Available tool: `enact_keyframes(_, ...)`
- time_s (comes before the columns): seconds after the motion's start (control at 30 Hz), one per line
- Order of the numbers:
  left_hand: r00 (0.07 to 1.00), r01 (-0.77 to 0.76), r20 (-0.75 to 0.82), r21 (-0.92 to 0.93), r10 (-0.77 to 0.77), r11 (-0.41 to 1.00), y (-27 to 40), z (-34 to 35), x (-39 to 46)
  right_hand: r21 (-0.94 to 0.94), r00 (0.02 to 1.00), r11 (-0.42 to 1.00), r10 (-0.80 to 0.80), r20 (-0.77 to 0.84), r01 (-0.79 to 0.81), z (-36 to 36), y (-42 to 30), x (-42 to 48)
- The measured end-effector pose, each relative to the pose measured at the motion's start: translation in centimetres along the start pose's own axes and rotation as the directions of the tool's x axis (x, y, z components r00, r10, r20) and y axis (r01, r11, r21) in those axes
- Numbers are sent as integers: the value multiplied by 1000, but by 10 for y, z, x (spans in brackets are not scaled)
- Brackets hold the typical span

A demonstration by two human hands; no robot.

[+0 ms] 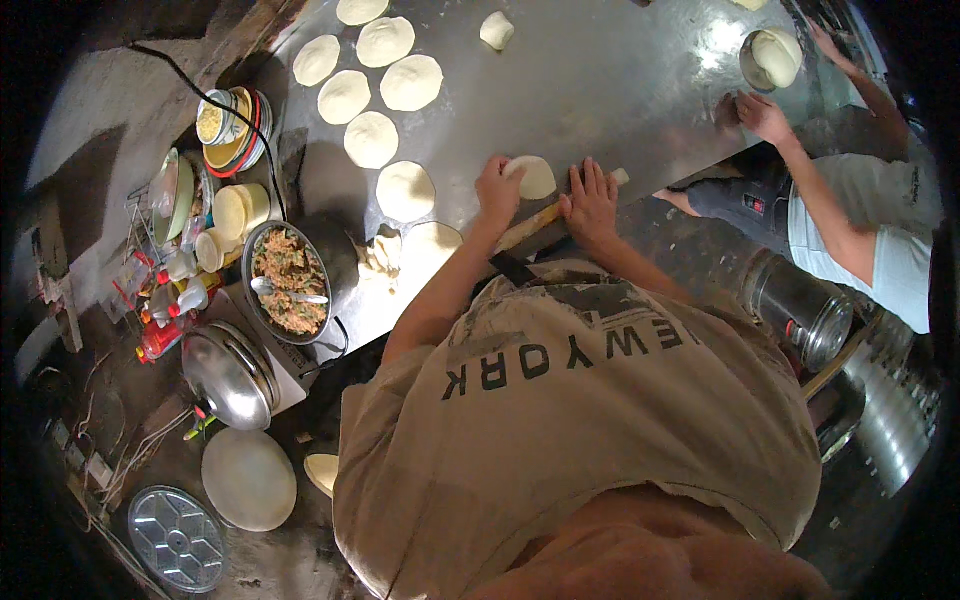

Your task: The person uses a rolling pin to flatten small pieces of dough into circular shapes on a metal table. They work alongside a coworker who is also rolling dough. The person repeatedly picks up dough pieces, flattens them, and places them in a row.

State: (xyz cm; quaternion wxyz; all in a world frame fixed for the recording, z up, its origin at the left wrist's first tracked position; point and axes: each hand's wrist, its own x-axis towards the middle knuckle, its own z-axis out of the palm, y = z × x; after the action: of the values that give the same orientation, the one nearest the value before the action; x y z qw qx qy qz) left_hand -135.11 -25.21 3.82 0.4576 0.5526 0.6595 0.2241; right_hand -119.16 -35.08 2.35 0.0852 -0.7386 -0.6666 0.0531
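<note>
My left hand (501, 189) holds the left edge of a small flat dough round (534, 178) on the metal table. To its right my right hand (592, 196) lies with its palm down and fingers stretched on the end of a wooden rolling pin (534, 226) at the table's near edge. A small dough piece (619, 176) is just beyond my right fingers. Several flattened dough rounds (411, 82) lie at the upper left, one (431, 251) partly behind my left forearm. Beside it are crumpled dough scraps (381, 259). A dough lump (496, 31) sits farther back.
An oval pan of filling (289, 277) with a spoon stands left, near stacked plates (238, 142), bottles (161, 337) and metal lids (229, 375). A cable runs beside the pan. At right, another person's hand (763, 118) is near a large dough ball (777, 58); a metal drum (799, 311) stands below.
</note>
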Motion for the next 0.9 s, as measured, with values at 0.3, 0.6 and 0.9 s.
enact_keyframes(0.3,953,-277,204,281,224,919,12,-11,27,108,1000,994,-14,25,12,3,-12,70)
enact_keyframes(0.6,969,-238,113,162,222,958,9,-8,14,115,992,992,63,-113,-50,9,-29,95)
enact_keyframes(0.9,997,-32,74,14,30,999,-3,-20,-6,59,999,998,11,-47,-8,-1,-21,16)
